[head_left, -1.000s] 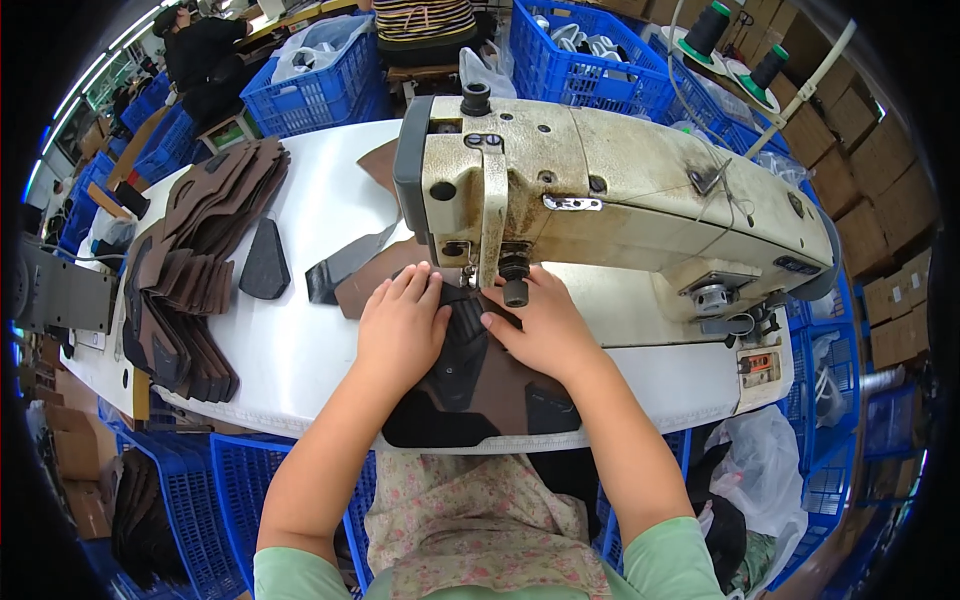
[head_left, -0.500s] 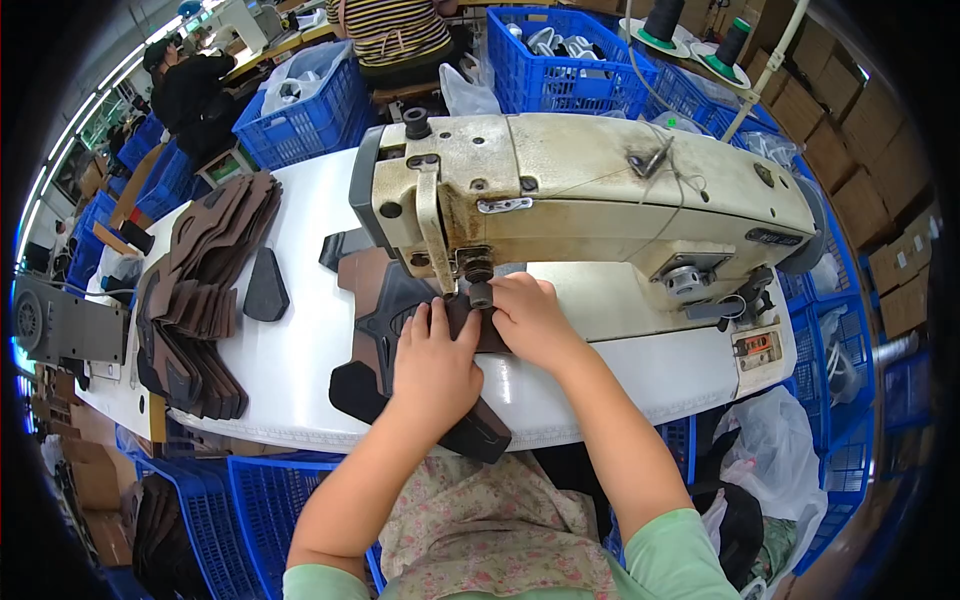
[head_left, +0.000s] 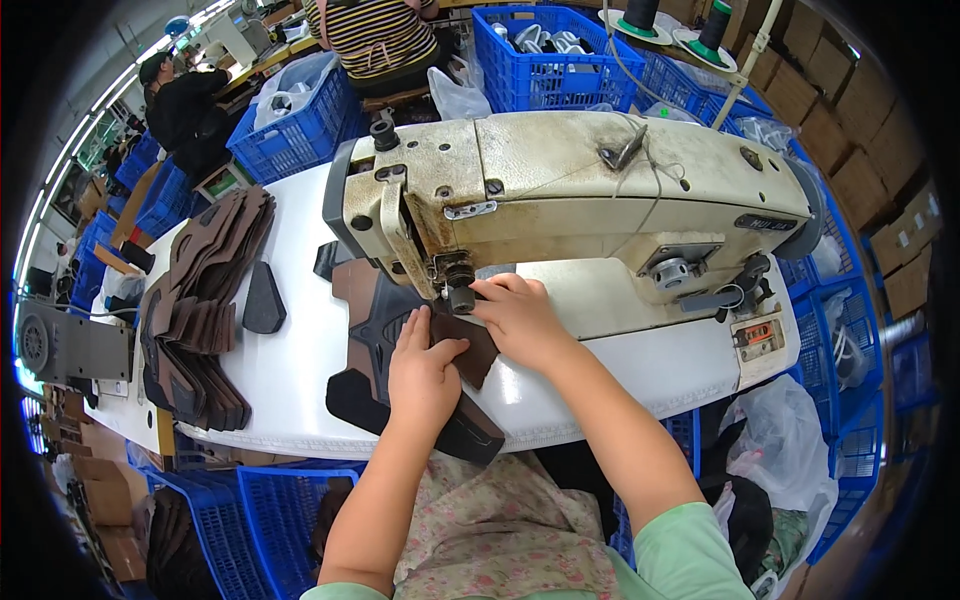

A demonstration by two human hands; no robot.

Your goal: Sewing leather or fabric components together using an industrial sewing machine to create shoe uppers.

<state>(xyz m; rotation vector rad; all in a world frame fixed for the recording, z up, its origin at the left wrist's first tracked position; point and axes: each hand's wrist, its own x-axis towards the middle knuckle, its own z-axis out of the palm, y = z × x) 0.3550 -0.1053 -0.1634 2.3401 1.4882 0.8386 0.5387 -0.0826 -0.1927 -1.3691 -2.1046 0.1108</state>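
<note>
A cream sewing machine [head_left: 590,165] stands across the white tabletop. Under its needle end lies a brown and black cut piece [head_left: 375,315], panelled like a shoe upper, with a dark tail [head_left: 470,428] over the table's front edge. My left hand [head_left: 422,375] rests on this piece, fingers stretched forward and thumb apart. Close to the machine's black round knob [head_left: 461,298], my right hand [head_left: 520,318] has its fingers bent and drawn together. Their tips are partly hidden there, so what they grip is unclear. A plain brown flap [head_left: 478,352] shows between the hands.
A pile of brown pieces [head_left: 205,300] and a single black piece [head_left: 264,298] lie on the left. Blue crates [head_left: 555,82] stand behind the table, with others below it. Thread cones [head_left: 712,28] stand at the back right. Other people sit at the far side.
My left hand has slid slightly toward me, its thumb now lifted away from the needle area. More of the brown flap shows between the hands. The whole view has shifted a little.
</note>
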